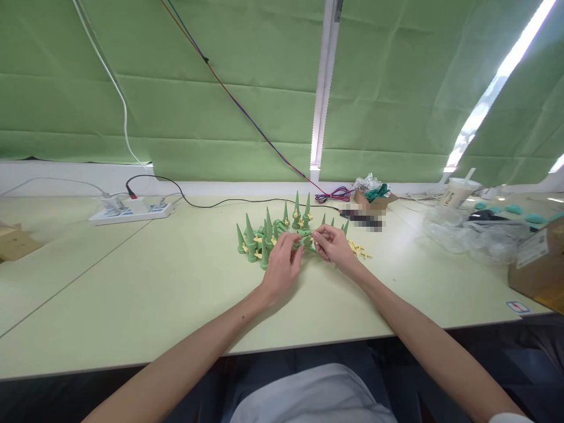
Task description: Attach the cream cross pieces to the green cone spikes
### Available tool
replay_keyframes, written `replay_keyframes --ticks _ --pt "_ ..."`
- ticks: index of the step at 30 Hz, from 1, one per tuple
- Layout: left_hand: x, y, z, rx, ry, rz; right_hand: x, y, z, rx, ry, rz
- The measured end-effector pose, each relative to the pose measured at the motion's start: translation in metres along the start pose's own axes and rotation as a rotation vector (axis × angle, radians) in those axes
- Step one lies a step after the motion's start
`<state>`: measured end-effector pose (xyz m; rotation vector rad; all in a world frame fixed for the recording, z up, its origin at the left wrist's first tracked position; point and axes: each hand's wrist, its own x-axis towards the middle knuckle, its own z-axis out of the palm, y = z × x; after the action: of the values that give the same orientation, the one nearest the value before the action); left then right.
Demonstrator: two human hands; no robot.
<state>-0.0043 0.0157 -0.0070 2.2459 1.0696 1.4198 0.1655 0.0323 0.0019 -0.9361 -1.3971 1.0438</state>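
My left hand (282,267) is closed, its thumb and fingers on a small green plastic piece (305,241). From the other side my right hand (335,248) meets it, thumb and forefinger pinched together; what lies between those fingertips is too small to make out. Several green cone-shaped pieces (249,238) stand upright left of and behind my hands, some with little yellow parts attached. More green cones (346,227) poke up behind my right hand. Beside that hand lies a small heap of loose yellow branched pieces (360,249).
A white power strip (132,210) with plugs sits at the back left. Behind my hands are a blurred dark object (362,220), coiled wires (333,194) and a small open box (375,200). Plastic bags (476,235), a drink cup (458,191) and a cardboard box (537,261) occupy the right.
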Motion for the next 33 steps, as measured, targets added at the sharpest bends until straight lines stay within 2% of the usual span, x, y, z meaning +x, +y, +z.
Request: replay_keyframes --ticks 3,5,9,12,17,21,29,33 --pt "0.0016 0.0045 -0.0016 -0.137 -0.07 -0.174 0.0013 0.0018 -0.0021 -0.016 0.06 -0.033" --pt "0.0032 0.0058 -0.0015 -0.262 -0.136 -0.284 0.0013 0.0026 -0.0028 -0.019 0.056 -0.058" --pt "0.0069 0.0058 0.0002 -0.535 -0.224 -0.501 -0.0019 0.0015 -0.0017 -0.033 -0.012 -0.105" --pt "0.0082 0.0044 0.0008 -0.622 -0.259 -0.572 -0.0049 -0.0006 -0.0006 -0.053 -0.08 -0.134" --pt "0.0065 -0.0008 0.0012 -0.668 -0.305 -0.542 -0.0062 0.0008 -0.0012 -0.087 -0.105 -0.154" --pt "0.0049 -0.0003 0.0008 -0.629 -0.288 -0.517 -0.0057 0.0041 -0.0015 -0.091 -0.092 -0.125" --pt "0.0024 0.0075 -0.0006 -0.423 -0.177 -0.407 -0.0066 -0.0014 0.002 -0.031 -0.073 -0.072" --pt "0.0001 0.0034 0.0009 -0.259 -0.079 -0.276 -0.0068 -0.0024 0.0019 0.014 -0.102 -0.038"
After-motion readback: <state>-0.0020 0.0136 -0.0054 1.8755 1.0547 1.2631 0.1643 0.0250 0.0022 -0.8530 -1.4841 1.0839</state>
